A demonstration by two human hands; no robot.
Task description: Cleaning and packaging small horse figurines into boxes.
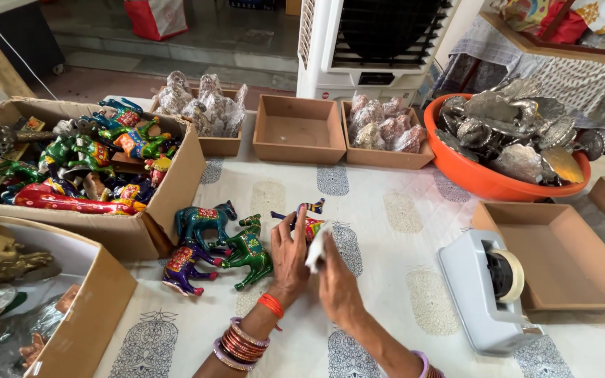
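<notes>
My left hand (289, 257) lies on the printed tablecloth (386, 231), its fingers touching a small painted animal figurine (309, 218) with blue and yellow stripes. My right hand (336, 278) pinches a small white piece of paper or cloth (316, 247) against that figurine. Just left of my hands stand a green painted camel (249, 250), a teal horse (203, 220) and a purple animal (185, 266). Red and orange bangles circle my left wrist.
A cardboard box of painted animals (85, 168) sits at left, another open box (50, 308) below it. Small trays (298, 129) line the back. An orange tub of metal pieces (505, 150), an empty tray (561, 255) and a grey tape dispenser (488, 287) are at right.
</notes>
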